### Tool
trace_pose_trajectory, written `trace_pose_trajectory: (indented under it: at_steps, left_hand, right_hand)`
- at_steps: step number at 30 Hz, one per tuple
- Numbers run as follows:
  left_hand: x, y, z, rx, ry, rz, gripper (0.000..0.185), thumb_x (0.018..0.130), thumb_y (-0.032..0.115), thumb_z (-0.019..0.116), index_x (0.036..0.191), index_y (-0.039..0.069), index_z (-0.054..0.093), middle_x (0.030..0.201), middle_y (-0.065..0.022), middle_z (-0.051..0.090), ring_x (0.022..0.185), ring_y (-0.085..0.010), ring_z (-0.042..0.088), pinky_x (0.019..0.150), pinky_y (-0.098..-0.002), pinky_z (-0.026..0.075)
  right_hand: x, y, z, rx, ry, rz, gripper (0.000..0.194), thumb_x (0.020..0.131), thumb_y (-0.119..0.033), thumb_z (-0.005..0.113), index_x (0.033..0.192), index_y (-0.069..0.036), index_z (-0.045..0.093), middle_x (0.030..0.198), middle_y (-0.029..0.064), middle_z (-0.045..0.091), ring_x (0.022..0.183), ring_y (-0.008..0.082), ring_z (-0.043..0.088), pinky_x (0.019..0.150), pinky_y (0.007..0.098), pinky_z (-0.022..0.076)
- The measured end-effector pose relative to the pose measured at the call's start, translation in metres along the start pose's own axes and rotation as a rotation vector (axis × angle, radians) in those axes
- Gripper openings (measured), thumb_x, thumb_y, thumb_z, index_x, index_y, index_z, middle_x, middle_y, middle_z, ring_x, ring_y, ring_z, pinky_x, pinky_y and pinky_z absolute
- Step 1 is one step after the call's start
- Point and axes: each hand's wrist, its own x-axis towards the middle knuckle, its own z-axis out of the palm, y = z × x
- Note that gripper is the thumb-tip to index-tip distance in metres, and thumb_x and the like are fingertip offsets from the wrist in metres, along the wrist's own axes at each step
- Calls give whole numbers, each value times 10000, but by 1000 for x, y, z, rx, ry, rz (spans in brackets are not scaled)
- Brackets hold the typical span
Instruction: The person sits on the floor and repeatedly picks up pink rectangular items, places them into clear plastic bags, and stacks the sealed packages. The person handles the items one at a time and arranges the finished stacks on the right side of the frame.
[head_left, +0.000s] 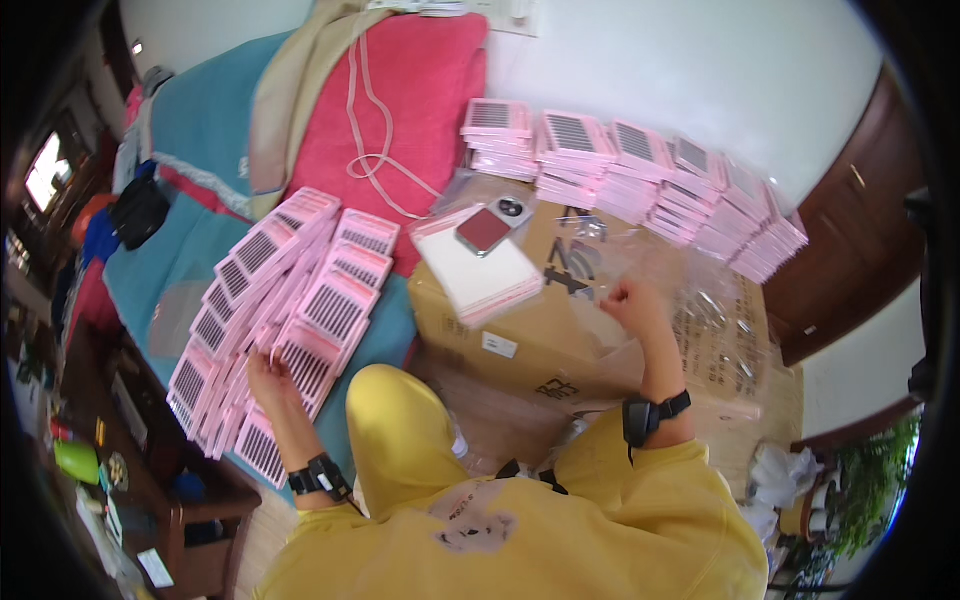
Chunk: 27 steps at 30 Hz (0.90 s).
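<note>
My left hand (271, 382) rests among pink cases of false eyelashes (334, 307), piled in leaning rows on the teal sofa seat (390, 341). Its fingertips touch the cases in the middle of the pile; whether they grip one is unclear. Over a large cardboard box (465, 307), my right hand (636, 304) has its fingers curled together beside clear plastic film (600, 330). The film blurs into the plastic below, so I cannot tell whether the fingers hold it. A stack of clear bags with white sheets (487, 281) lies on the box, with a phone (491, 225) on top.
Several stacks of pink eyelash cases (574, 157) line the box's far edge by the wall. A red cushion (420, 97) with a pale cord (386, 161) leans at the sofa's back. A dark wooden table (180, 517) stands left, and plastic bags (784, 472) lie at right.
</note>
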Motion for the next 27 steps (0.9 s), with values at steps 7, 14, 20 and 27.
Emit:
trace_pose_trajectory:
  at_steps: [7, 14, 20, 27]
  left_hand:
    - [-19, 34, -5, 16, 13, 87, 128, 939, 256, 582, 936, 128, 579, 749, -9, 589, 667, -137, 610, 547, -252, 425]
    - [4, 55, 33, 58, 82, -86, 129, 912, 163, 554, 994, 64, 552, 913, -59, 587, 798, -235, 643, 612, -305, 477]
    - [68, -17, 121, -42, 52, -489, 342, 913, 359, 624, 1071, 68, 539, 982, -106, 555, 851, -278, 607, 611, -312, 530]
    - [115, -62, 168, -283, 136, -450, 341, 951, 363, 577, 1126, 73, 537, 1033, -96, 502, 759, -214, 524, 545, -286, 500]
  right_hand:
    - [-24, -37, 49, -187, -93, -54, 182, 651, -210, 710, 693, -37, 669, 693, 191, 648, 694, 344, 647, 633, 429, 505]
    - [-35, -107, 0, 136, 178, -191, 166, 753, -124, 676, 716, -17, 555, 603, 78, 534, 570, 186, 528, 537, 332, 416]
    - [-42, -126, -9, 331, 256, -184, 101, 835, -68, 637, 845, -12, 553, 668, 47, 561, 609, 129, 539, 560, 281, 418]
    - [-45, -116, 9, 507, 311, -185, 225, 862, -37, 597, 1076, -6, 534, 751, 59, 607, 682, 148, 595, 618, 289, 454]
